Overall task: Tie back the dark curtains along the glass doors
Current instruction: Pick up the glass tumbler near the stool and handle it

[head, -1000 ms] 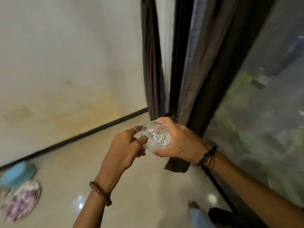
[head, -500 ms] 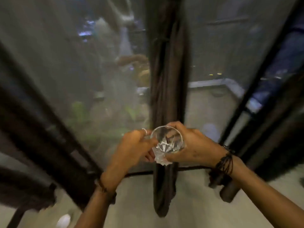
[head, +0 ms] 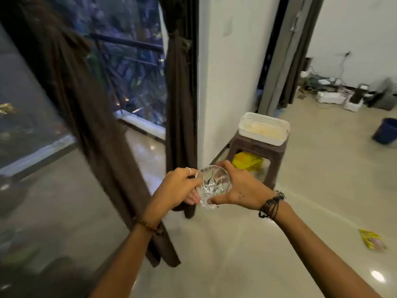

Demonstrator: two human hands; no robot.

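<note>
Both hands are taken up with a cut-glass tumbler, not with any curtain. The right hand curls round the glass from its 3 o'clock side, thumb under the base and fingers over the far rim. The left hand meets it from 9 o'clock, its fingers bent and pinching at the near wall; whether something thin is pressed between them and the glass I cannot tell.

Out from the hands, at 12 o'clock and just beyond them, hangs the narrow dark curtain beside the white wall. It looks gathered and cinched near its top by a tie, so I judge that one done. At 10 o'clock the wider dark curtain slants across the glass door, bunched into a column; blur hides whether a tie holds it.

At 2 o'clock stands a brown stool bearing a white basket. Beyond it, further curtains hang at a doorway, their state unclear.

My judgement: the tying along this stretch is largely finished, and no tying can proceed until the glass is set down.
</note>
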